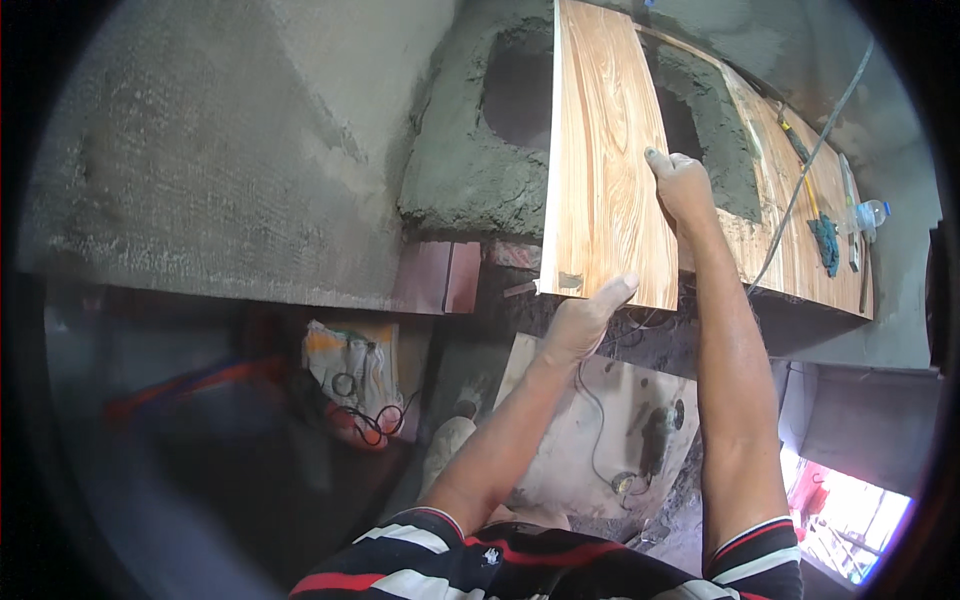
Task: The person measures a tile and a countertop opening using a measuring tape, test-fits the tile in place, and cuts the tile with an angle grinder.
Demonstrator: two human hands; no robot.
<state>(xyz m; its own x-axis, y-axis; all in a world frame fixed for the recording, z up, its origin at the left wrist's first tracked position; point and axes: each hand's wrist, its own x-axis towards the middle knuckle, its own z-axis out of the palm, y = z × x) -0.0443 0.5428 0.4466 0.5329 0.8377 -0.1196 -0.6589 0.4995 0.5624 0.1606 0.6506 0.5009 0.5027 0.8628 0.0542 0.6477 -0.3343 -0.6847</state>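
Holding: one wood-grain panel (610, 160), long, narrow, pale-edged, lying lengthwise across the grey mortar bed (480, 190), its near end jutting past the bed's front edge.

Left hand (580, 325): closed on the panel's near end at its right part, thumb on top, fingers hidden beneath.

Right hand (683, 188): closed on the long right edge, farther up, thumb on the face; my fingers are mostly out of sight.

Done, by my reading: mortar spread and roughly worked around a dark opening (518, 95), which shows on both sides of the panel; wood-grain surfacing (820, 265) in place along the right stretch of the ledge.

Outstanding, by my reading: the panel in my grip, not yet bedded or lined up; mortar left of it, bare. Whether its underside touches the mortar, I cannot tell.

Sundries, on the right stretch: clear plastic bottle (872, 214), teal cloth-like item (825, 245), yellow-and-black handled tool (795, 140). Crossing above: grey cable (812, 165). Below: stained pale board (560, 440), white sack (350, 365).
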